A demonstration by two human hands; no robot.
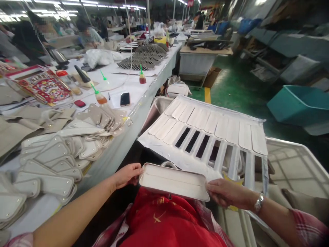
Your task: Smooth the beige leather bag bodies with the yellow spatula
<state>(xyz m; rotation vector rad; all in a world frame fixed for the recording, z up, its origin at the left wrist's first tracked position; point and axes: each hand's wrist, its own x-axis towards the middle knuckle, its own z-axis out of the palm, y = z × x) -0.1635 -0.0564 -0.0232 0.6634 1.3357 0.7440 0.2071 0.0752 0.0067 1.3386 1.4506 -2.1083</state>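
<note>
In front of my red apron [164, 214] I hold a long cream-white bag panel [173, 180] with rounded corners and raised edges, a faint line running along its inside. My left hand [131, 174] pinches its left end, and my right hand [227, 192] grips the right end. A pale curved handle [169, 165] shows just behind its far edge; I cannot tell whether the two are joined. Beyond my hands lies a white slotted board [177, 156]. Flat cream strips [218, 125] cover its far row and part of the near row, while several near slots are bare.
On the left, a long table [151, 91] carries stacked cream pieces [51, 171], glue bottles [100, 97], a phone [125, 99] and grey pieces [146, 55]. A pale bin [295, 151] stands at right, a teal tub [295, 106] beyond. People work at far left.
</note>
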